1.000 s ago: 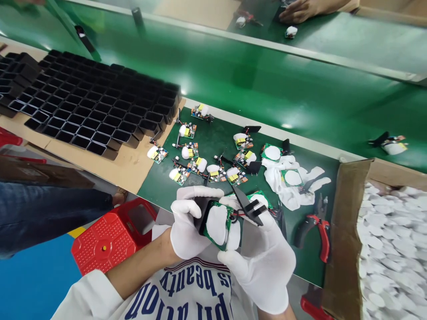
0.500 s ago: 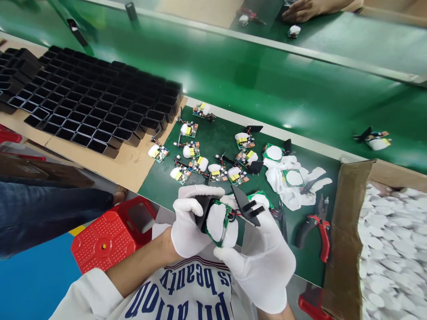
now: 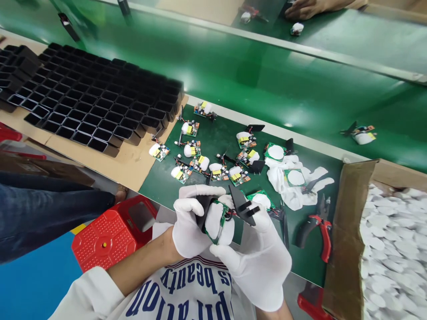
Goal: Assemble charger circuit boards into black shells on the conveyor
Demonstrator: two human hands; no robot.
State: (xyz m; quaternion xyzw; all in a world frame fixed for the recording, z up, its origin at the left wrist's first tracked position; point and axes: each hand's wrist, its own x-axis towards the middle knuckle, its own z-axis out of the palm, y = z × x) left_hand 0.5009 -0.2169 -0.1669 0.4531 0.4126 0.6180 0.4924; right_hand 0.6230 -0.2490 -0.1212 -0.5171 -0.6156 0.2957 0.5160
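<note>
My gloved left hand (image 3: 190, 233) is closed around a small black plastic case (image 3: 207, 206), its opening turned to the right. A green circuit board with a white oval pad (image 3: 213, 221) sits partly inside that opening. My gloved right hand (image 3: 262, 264) grips the board's outer side and the black end plate (image 3: 240, 205), which has two prongs and is joined to the board by short wires. Another white pad (image 3: 227, 232) shows beside the board, near my right thumb. Several circuit boards with white pads (image 3: 218, 171) lie on the green table beyond my hands.
Rows of black cases (image 3: 96, 102) stand on cardboard at left. Red-handled pliers (image 3: 322, 222) and a spare white glove (image 3: 283, 186) lie at right, by a carton of white pads (image 3: 390, 249). A board (image 3: 363, 134) rides the green belt; a co-worker's hand (image 3: 303, 9) is beyond.
My right hand has shifted slightly left, and the board sits a little deeper in the black case. The lone board on the green belt has moved left.
</note>
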